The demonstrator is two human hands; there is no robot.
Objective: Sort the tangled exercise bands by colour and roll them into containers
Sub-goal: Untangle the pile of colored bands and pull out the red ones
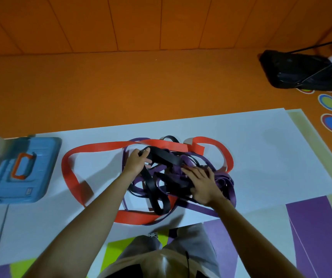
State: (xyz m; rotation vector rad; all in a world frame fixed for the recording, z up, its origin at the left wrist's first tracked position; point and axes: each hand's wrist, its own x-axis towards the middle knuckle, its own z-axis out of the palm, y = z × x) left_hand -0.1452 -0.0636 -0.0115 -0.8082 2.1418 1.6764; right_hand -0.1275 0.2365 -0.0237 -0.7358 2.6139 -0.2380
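The left hand (138,160) and right hand (202,184) are bare, and both forearms run bare to the lower edge of the view. Loose grey cloth (191,247), creased and folded, covers the legs. Nearer the camera lies a beige top (151,261) with a shiny highlight, a thin black cord (188,263) hanging down its front and a black patch (125,272) at the bottom edge

We held both bare arms stretched forward, side by side. Our left hand (138,161) curled its thumb and fingers round a black band (165,156), while our right hand (202,184) lay palm down, its fingers spread and nearly straight.
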